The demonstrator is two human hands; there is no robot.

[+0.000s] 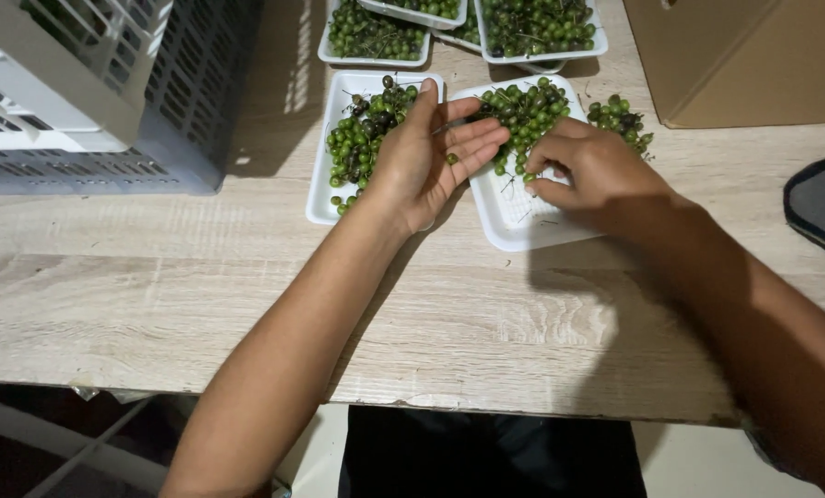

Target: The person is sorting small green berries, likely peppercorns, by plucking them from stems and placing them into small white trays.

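From the head camera, the near tray (523,221) is sitting on the table (154,286), and it is the landmark here. The right hand (589,166) is reaching over this tray and pinching small green berries (523,111) with its fingertips. The left hand (428,157) is lying open, palm up, just left of the tray, with one berry (451,159) on it. A second tray (325,184) with berries is sitting left of that. More full trays (375,37) are sitting behind. A grey crate (108,92) is standing far left. A brown box (744,55) is sitting behind and to the right.
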